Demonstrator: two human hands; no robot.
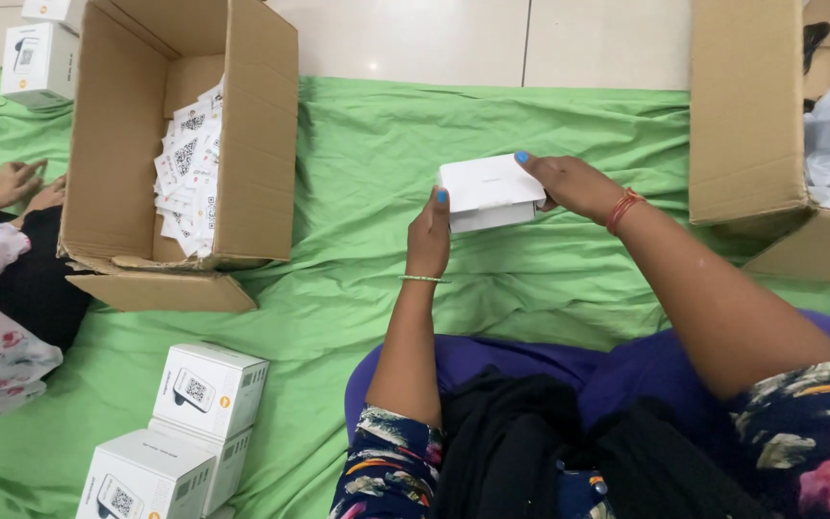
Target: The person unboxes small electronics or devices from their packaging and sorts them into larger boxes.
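Item: white box [488,188], held above the green cloth [367,173]. Your left hand [428,234] grips its left end; your right hand [573,185] clasps its right end. Nearby: open carton [242,144] of leaflets [187,171].

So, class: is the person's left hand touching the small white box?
Touching. The head view shows the left hand gripping the white box at its left edge.
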